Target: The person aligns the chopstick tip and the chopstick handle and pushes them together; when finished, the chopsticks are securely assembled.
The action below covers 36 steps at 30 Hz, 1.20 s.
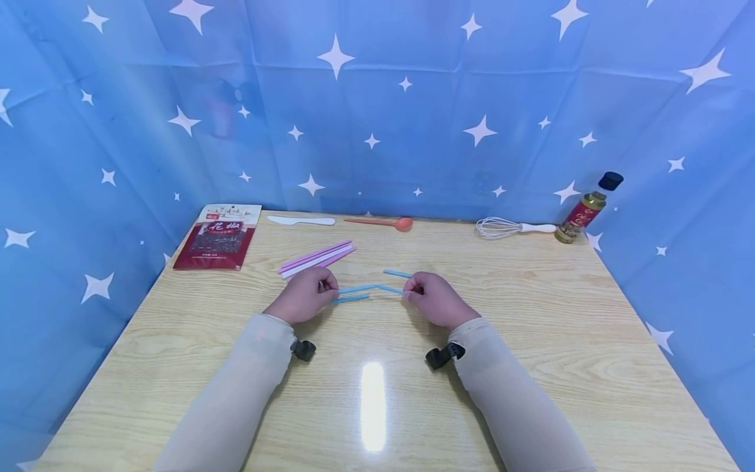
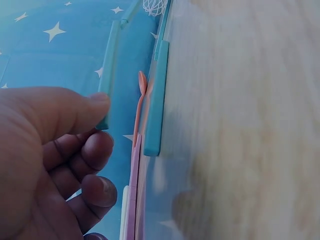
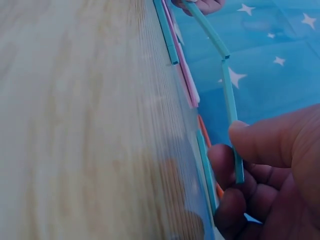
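Observation:
A slim blue bag clip [image 1: 357, 288] is unfolded between both hands, its two arms meeting at a bent joint just above the table. My left hand [image 1: 307, 295] pinches the wider arm near its outer end between thumb and forefinger. The narrower arm [image 3: 230, 97] is pinched at its far end by my right hand [image 1: 436, 300]. One similar blue clip [image 1: 354, 298] lies on the table beside the left fingertips. Another blue strip [image 1: 398, 273] lies beyond the right hand, which partly hides it.
Pink and white clips [image 1: 315, 260] lie in a bunch beyond the left hand. Along the back are a red spice packet [image 1: 217, 239], a white knife [image 1: 301, 221], an orange spoon [image 1: 403, 224], a whisk [image 1: 501, 227] and an oil bottle [image 1: 580, 215], before a blue starry curtain [image 1: 377, 98].

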{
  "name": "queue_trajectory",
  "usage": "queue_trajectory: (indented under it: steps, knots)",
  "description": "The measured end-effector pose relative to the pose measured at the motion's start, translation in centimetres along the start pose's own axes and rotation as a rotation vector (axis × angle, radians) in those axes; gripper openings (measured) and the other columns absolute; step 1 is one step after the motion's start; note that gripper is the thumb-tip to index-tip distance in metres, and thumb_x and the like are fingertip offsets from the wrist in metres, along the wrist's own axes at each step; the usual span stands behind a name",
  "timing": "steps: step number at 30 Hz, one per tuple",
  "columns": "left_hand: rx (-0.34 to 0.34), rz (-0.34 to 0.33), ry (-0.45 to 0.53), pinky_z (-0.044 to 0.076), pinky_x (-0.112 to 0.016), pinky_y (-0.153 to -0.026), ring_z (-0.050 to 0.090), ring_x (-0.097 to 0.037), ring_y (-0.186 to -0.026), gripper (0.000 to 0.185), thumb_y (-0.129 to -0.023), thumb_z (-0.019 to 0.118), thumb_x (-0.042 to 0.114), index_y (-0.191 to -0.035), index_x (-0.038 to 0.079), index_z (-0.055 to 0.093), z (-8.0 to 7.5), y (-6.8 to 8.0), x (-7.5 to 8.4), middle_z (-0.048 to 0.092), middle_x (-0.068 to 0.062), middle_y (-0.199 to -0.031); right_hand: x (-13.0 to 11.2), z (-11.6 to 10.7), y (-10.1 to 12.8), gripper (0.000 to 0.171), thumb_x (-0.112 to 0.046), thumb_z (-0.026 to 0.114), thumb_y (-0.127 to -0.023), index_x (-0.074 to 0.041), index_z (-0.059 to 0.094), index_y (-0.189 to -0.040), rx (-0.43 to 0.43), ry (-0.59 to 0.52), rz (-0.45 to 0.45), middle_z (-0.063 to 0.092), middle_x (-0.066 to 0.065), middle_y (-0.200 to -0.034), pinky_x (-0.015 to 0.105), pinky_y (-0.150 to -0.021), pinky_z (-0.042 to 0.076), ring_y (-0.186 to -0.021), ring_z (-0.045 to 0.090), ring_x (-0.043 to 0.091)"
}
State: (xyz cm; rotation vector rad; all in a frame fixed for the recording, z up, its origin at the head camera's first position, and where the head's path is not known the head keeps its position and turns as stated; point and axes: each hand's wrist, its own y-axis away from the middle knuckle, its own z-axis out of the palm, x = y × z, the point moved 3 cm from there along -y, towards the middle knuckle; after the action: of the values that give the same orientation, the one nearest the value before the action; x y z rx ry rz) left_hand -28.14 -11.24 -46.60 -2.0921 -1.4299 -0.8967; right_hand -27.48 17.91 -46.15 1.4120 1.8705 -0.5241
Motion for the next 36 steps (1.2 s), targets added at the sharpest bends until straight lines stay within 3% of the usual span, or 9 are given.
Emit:
queue_trajectory:
  steps: [9,19,24,36]
  knots:
    - [0.014,-0.027,-0.014,0.047,-0.035,-0.072,0.054,-0.018,-0.075,0.008,-0.102,0.07,0.018,-0.094,0.015,0.068,-0.01,0.04,-0.02,0.064,-0.001,-0.089,0.15,0.05,-0.14,0.008,-0.013,0.062,-0.106,-0.009,0.067,-0.101,0.014,-0.001,-0.013,0.058,0.004,-0.086,0.036,-0.072,0.043,-0.075,0.05,0.02]
    - [0.004,0.007,0.02,0.047,-0.035,-0.072,0.054,-0.018,-0.076,0.007,-0.103,0.067,0.015,-0.097,0.013,0.067,-0.15,0.23,0.16,0.064,-0.002,-0.088,0.03,-0.05,-0.06,0.007,-0.01,0.063,-0.104,-0.01,0.067,-0.098,0.0,-0.002,-0.041,0.059,0.004,-0.088,0.037,-0.076,0.045,-0.079,0.052,0.021]
    - [-0.009,0.028,0.047,0.047,-0.035,-0.074,0.054,-0.018,-0.079,0.006,-0.104,0.066,0.012,-0.098,0.011,0.066,-0.03,0.16,0.31,0.063,-0.003,-0.089,0.01,0.01,-0.08,0.005,-0.01,0.065,-0.104,-0.009,0.069,-0.104,0.007,-0.022,-0.038,0.062,0.005,-0.092,0.037,-0.076,0.046,-0.081,0.053,0.021]
    - [-0.003,0.029,0.094,0.044,-0.034,-0.071,0.051,-0.019,-0.074,0.008,-0.106,0.064,0.012,-0.098,0.012,0.064,-0.01,0.23,0.61,0.059,-0.003,-0.084,0.07,0.05,-0.12,0.008,-0.017,0.067,-0.104,-0.013,0.073,-0.102,0.042,-0.047,-0.048,0.063,0.003,-0.089,0.036,-0.073,0.046,-0.078,0.053,0.022]
